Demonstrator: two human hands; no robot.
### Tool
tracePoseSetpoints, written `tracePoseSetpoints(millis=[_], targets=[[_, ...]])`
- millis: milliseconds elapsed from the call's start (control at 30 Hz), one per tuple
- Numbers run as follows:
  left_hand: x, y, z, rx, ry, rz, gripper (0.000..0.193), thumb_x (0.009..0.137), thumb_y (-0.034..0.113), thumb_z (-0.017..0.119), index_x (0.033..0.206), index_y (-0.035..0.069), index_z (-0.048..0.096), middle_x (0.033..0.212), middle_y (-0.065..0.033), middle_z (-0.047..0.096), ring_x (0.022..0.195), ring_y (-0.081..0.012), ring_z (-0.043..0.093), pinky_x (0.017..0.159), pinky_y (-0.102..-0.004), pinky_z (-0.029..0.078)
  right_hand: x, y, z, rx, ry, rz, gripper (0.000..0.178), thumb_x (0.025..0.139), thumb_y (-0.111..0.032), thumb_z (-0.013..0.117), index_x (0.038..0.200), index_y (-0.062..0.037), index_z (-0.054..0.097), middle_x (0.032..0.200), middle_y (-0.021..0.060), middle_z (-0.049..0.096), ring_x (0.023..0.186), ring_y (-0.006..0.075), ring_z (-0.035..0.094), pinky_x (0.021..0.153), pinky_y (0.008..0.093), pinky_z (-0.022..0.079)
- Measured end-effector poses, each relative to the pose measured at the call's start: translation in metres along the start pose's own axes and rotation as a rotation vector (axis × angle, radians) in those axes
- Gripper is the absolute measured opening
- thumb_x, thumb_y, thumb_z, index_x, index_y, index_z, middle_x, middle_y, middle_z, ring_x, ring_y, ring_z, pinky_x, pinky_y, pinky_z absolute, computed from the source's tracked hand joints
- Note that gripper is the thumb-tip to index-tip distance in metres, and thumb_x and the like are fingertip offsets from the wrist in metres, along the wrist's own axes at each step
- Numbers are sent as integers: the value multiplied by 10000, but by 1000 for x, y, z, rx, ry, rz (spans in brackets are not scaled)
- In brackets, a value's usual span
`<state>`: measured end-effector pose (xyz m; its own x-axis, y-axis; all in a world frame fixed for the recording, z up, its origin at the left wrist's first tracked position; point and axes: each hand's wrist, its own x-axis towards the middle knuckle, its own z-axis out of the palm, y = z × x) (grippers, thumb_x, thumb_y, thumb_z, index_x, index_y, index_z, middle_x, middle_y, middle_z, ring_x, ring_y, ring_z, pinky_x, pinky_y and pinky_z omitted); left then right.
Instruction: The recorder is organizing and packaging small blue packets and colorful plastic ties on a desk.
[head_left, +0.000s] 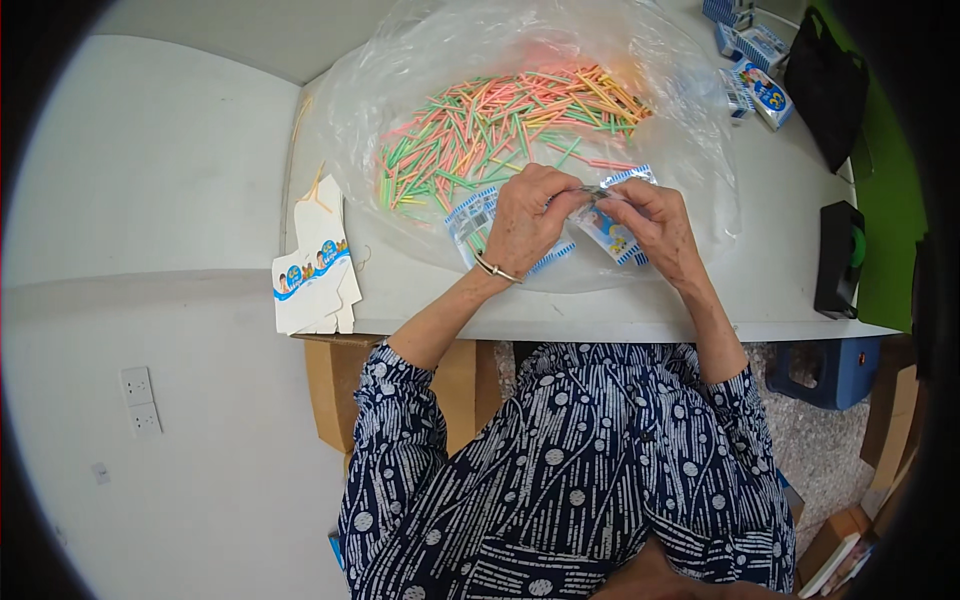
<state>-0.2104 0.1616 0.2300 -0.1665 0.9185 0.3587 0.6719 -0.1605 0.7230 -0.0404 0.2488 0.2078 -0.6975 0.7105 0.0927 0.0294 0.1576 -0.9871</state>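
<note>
A person in a dark blue patterned blouse sits at a white table [420,290], both hands raised just over its near edge. The left hand [527,218], with a thin bangle [495,269] at the wrist, is curled closed, fingertips pinching one end of a small flat packet [612,232] printed in blue and white. The right hand [655,222] is closed on the same packet from the other side, thumb and fingers gripping its upper edge, so the packet hangs between the two hands. Just under the left hand lies another flattened blue-and-white carton [472,222], resting on a large clear plastic bag [690,140] spread open across the table. On that bag, beyond the hands, sits a loose heap of thin sticks [500,125] in green, orange, pink and yellow. At the left corner of the table a stack of flat unfolded cartons [315,268] overhangs the edge. Finished small boxes [755,75] lie at the far right, well apart from the hands, and a black tape dispenser [838,258] stands by the right edge
</note>
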Motion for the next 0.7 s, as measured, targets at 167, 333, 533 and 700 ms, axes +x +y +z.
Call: tracePoseSetpoints(millis=[167, 333, 533, 700], targets=[[-6, -7, -7, 134, -65, -34, 122, 796, 89, 640, 880, 2, 656, 779, -77, 638, 722, -190, 555, 655, -302, 439, 3, -3, 5, -145, -54, -39, 164, 852, -117, 620, 829, 44, 632, 657, 29, 585, 626, 76, 479, 575, 241, 390], [7, -42, -40, 146, -5, -68, 224, 832, 202, 650, 968, 25, 640, 926, -108, 644, 863, -238, 602, 755, -309, 470, 9, 12, 5, -151, -43, -5, 223, 860, -170, 622, 803, 46, 621, 622, 12, 555, 604, 67, 459, 544, 243, 369], [14, -145, -119, 959, -109, -253, 433, 757, 332, 625, 1054, 18, 593, 1081, -155, 586, 1021, -327, 523, 869, -455, 412, 10, 29, 9, -44, 23, 10, 293, 852, -181, 608, 700, 51, 516, 555, 16, 407, 541, 76, 353, 481, 277, 294], [27, -157, -123, 1051, -329, -392, 488, 726, 334, 576, 1101, 21, 564, 1140, -159, 543, 1072, -347, 479, 904, -491, 379, 10, 34, 11, -49, 27, -10, 305, 854, -187, 611, 696, 50, 501, 559, 14, 381, 541, 78, 344, 486, 278, 292]])
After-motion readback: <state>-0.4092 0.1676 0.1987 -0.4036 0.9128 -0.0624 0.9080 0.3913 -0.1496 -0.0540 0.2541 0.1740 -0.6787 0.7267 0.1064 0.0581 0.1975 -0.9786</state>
